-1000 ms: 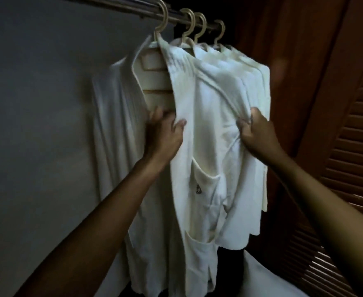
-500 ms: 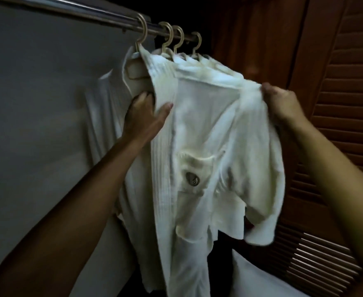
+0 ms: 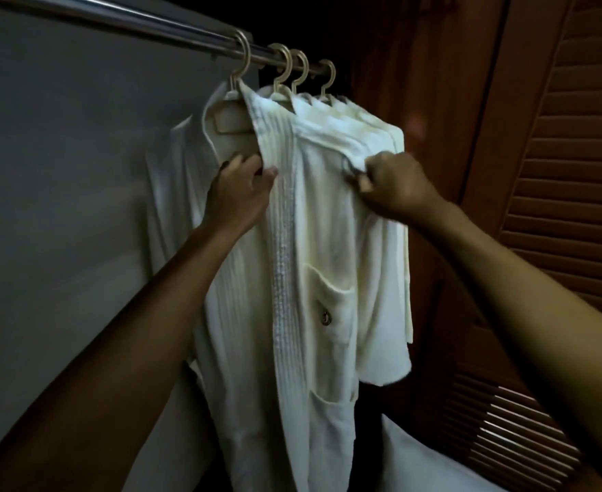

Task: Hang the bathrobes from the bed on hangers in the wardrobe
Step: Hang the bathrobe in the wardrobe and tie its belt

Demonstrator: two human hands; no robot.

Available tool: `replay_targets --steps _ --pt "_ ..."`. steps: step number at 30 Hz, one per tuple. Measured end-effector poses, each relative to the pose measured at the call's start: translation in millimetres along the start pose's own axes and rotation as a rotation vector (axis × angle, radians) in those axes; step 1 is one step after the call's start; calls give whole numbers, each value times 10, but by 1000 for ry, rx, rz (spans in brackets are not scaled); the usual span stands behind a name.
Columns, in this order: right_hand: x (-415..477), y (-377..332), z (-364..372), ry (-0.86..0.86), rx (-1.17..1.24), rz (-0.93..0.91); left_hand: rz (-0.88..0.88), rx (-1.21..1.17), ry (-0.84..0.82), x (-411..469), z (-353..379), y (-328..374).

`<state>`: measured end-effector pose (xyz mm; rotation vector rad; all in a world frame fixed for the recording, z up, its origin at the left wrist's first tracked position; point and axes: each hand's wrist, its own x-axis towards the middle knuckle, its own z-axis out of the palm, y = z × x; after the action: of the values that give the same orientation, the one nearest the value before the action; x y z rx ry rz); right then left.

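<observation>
Hands on front white ribbed cotton bathrobe, left hand fingers clamped on lapel, right hand fingers pinching shoulder fabric, cream plastic hanger on metal rail.

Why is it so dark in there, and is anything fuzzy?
Head view: the light is dim, so the space behind the rail goes black; the rail carries a thin shine; the white bathrobe is brightest; the right hand looks slightly smeared.

Metal rail carries four hangers bearing bathrobes.
</observation>
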<state>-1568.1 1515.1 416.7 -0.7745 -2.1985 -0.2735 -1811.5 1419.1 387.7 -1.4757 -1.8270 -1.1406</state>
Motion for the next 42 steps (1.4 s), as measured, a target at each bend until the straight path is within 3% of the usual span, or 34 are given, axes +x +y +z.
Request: replay_targets --steps 3,10,12,14,16,19,25,28,30,34,39,42 --pt "150 180 -261 91 175 85 9 -16 -1 59 -24 -30" --pt "-256 112 192 -198 771 332 -130 -278 19 -155 -79 119" --pt "-406 -3 287 -164 769 296 -113 -387 103 -342 27 191" --pt "-539 -101 402 -111 753 257 -231 -619 78 -565 136 292" --pt "-647 -134 542 -87 679 265 -410 -818 -103 -822 286 309" --pt "-772 -38 684 -43 557 333 -531 -688 -398 -1195 409 167" --pt "-741 93 605 91 436 366 -725 -1228 -174 -1199 101 -277" --pt "-830 86 647 29 462 366 -670 -793 -423 -1498 142 -474" --pt "-998 78 775 -134 525 379 -780 -525 -515 -1828 286 -743" --pt "-1440 -13 1117 -353 774 411 -968 -37 -447 -2486 457 -1199" --pt "-1772 -342 1620 -469 982 439 -825 -113 -360 -2649 441 -836" --pt "-1859 -694 1636 -516 987 397 -861 -373 -142 -2561 261 -355"
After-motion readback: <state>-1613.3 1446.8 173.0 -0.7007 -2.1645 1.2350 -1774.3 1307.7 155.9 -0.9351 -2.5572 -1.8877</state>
